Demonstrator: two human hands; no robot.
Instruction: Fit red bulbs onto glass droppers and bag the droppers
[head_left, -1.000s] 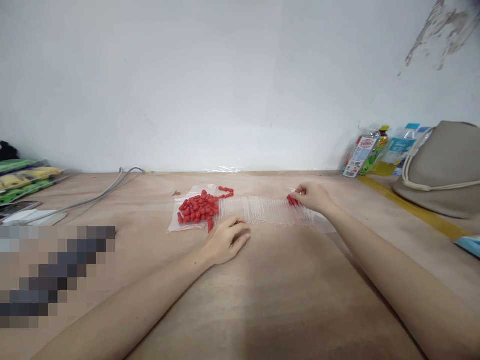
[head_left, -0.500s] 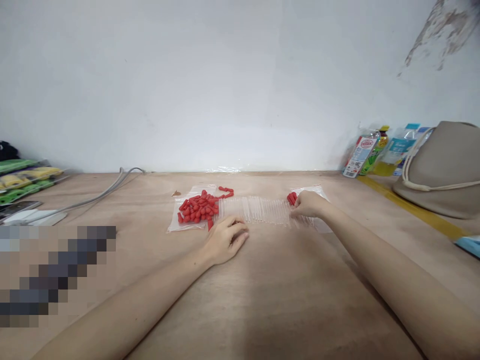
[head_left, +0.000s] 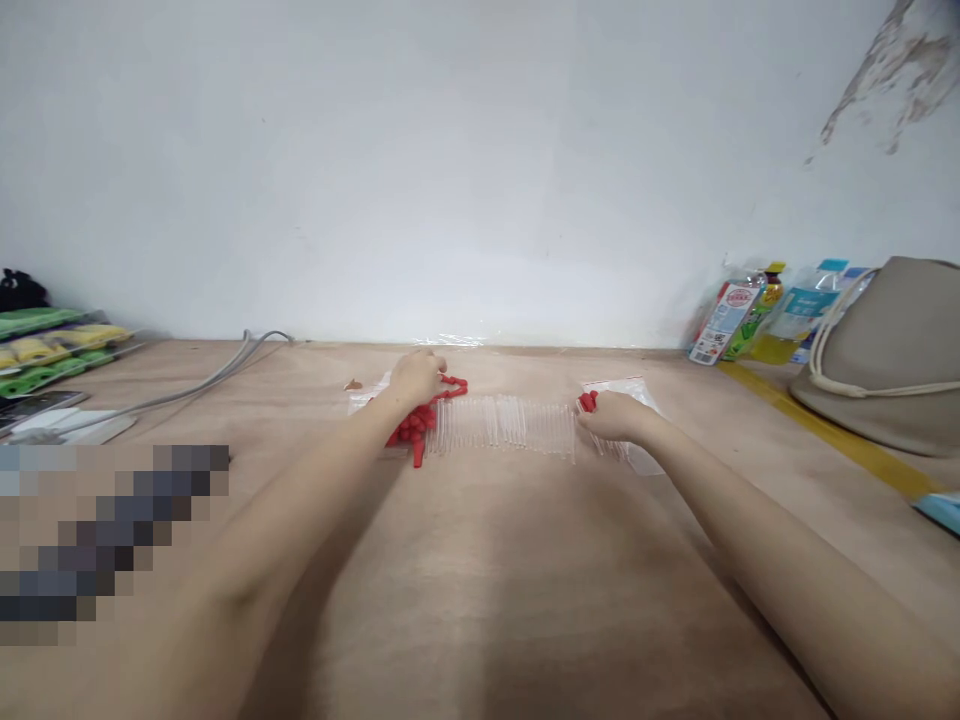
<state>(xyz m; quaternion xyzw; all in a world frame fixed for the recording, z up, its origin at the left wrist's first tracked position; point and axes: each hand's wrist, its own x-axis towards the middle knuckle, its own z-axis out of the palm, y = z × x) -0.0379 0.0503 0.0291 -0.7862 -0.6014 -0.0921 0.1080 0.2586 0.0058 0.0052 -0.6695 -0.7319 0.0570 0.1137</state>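
My left hand (head_left: 418, 380) reaches over the far side of a heap of red rubber bulbs (head_left: 411, 428), its fingers bent and closed beside a short line of red bulbs (head_left: 456, 384). What those fingers hold, if anything, is hidden. Thin clear glass tubes (head_left: 502, 424) lie side by side in a row across the middle. At the row's right end my right hand (head_left: 611, 416) is closed in a pinch on a glass tube, mostly covered by the fingers. A few red bulbs (head_left: 589, 401) show just beyond its fingertips. Clear plastic bags lie under the heap and near my right hand (head_left: 637, 388).
A juice carton (head_left: 718, 322), bottles (head_left: 795, 320) and a beige bag (head_left: 885, 350) stand at the right by yellow tape (head_left: 840, 430). To the left are packets of green and yellow items (head_left: 64, 350), a grey cable (head_left: 202, 382) and a phone (head_left: 45, 408). The white wall (head_left: 480, 200) bounds the wooden table.
My left hand has moved from the near side of the tubes up and left over the bulb heap. My right hand stays at the right end, slightly shifted. The view has tilted a little.
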